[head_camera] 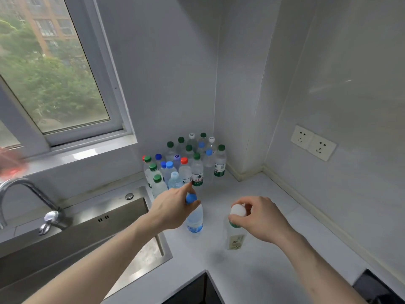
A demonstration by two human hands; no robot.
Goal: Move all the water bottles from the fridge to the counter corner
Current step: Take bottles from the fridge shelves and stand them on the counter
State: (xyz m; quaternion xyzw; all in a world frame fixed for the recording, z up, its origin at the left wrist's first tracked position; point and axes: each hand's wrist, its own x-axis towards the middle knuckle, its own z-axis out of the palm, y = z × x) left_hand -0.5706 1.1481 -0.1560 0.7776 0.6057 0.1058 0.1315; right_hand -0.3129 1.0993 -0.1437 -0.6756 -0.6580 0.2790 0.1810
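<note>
Left hand (pixel 173 207), centre of the frame: thumb and fingers pinch the neck of a blue-capped bottle (pixel 194 218) just under its cap. The bottle stands upright on the white counter (pixel 269 216), blue label low on its body.

Right hand (pixel 260 218), right of centre: fingertips curl round the neck of a white-capped bottle (pixel 235 233), grasping it at the cap. This bottle is also upright on the counter, with a pale label near its base. The two held bottles stand near each other but apart.

Above them in the frame, a cluster of water bottles (pixel 186 161) fills the counter corner where the two walls meet. Caps are green, blue, red and white. All stand upright and closely packed. The blue-capped bottle stands just in front of this cluster.

Lower left: a stainless sink (pixel 98 238) set into the counter, with a chrome tap (pixel 26 194) at the far left edge. Upper left: a window (pixel 54 73) showing trees and a building. Right of centre: a double wall socket (pixel 313 142) on the right-hand wall. A dark object shows at the lower right corner; it cannot be identified.
</note>
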